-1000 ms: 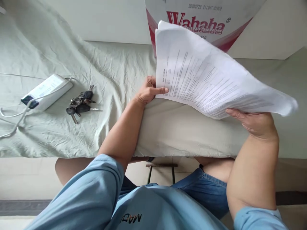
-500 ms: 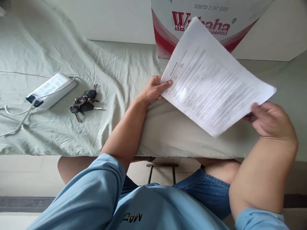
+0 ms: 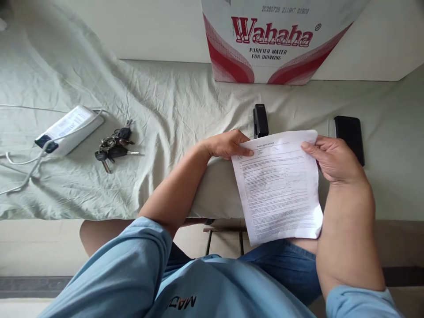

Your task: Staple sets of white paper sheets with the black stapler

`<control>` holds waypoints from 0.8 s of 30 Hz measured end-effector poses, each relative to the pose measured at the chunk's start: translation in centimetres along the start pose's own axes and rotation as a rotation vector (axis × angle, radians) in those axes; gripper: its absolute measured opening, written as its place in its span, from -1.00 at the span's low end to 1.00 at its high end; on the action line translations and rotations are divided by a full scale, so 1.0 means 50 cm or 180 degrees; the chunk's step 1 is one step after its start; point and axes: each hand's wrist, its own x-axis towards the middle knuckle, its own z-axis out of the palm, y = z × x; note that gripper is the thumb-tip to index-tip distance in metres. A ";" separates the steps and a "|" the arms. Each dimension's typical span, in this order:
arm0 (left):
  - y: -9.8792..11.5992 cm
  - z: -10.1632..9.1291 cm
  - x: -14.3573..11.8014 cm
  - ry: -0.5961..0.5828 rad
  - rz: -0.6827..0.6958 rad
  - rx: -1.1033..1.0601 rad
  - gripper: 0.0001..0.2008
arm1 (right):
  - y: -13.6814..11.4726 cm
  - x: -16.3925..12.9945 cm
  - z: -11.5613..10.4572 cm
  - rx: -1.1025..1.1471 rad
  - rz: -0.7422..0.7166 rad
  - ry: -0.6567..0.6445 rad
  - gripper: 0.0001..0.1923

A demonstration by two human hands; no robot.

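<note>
A printed sheaf of paper (image 3: 280,190) hangs between my two hands, its text side up and its lower end over the table's front edge. My left hand (image 3: 232,145) pinches the top left corner, thumb on the print. At the top right corner my right hand (image 3: 333,157) is closed on the paper the same way. Just beyond the top edge lies a black stapler (image 3: 260,120), its near end close to the paper. A black phone-like slab (image 3: 350,138) rests right behind my right hand, which partly covers it.
A Wahaha water carton (image 3: 265,44) stands at the back against a white surface. On the left of the green cloth (image 3: 172,110) lie a bunch of keys (image 3: 115,145) and a white box-shaped device (image 3: 71,128) with a white cable (image 3: 29,174).
The paper has swung from a slanted pose to nearly upright and come down toward me. My right hand has moved up and left to its top corner. The stapler and black slab are now uncovered.
</note>
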 end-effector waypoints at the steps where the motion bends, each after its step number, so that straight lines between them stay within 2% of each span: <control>1: 0.001 -0.001 0.000 0.0009 0.0058 0.0008 -0.79 | 0.007 0.007 0.003 -0.0039 0.0118 0.0051 -0.47; 4: 0.000 -0.007 0.004 0.0178 0.0254 -0.0154 -0.90 | 0.028 0.024 -0.007 -0.0186 0.0513 0.0110 -0.49; 6: -0.002 -0.006 0.009 0.0361 0.0233 -0.0288 -0.84 | 0.040 0.031 -0.021 -0.0238 0.0650 0.0143 -0.53; 14: 0.030 0.045 0.029 0.1583 -0.0347 -0.0318 -0.67 | 0.058 0.056 -0.051 -0.0352 0.0816 0.0251 -0.57; 17: 0.034 0.055 0.032 0.1848 -0.0256 -0.0277 -0.65 | 0.056 0.062 -0.059 -0.0389 0.0856 0.0315 -0.61; 20: 0.021 0.059 0.040 0.2052 -0.0056 -0.0133 -0.68 | 0.055 0.062 -0.067 -0.0412 0.0880 0.0392 -0.63; 24: 0.001 0.067 0.052 0.2396 0.0275 0.0529 -0.75 | 0.057 0.060 -0.075 -0.0445 0.0873 0.0408 -0.67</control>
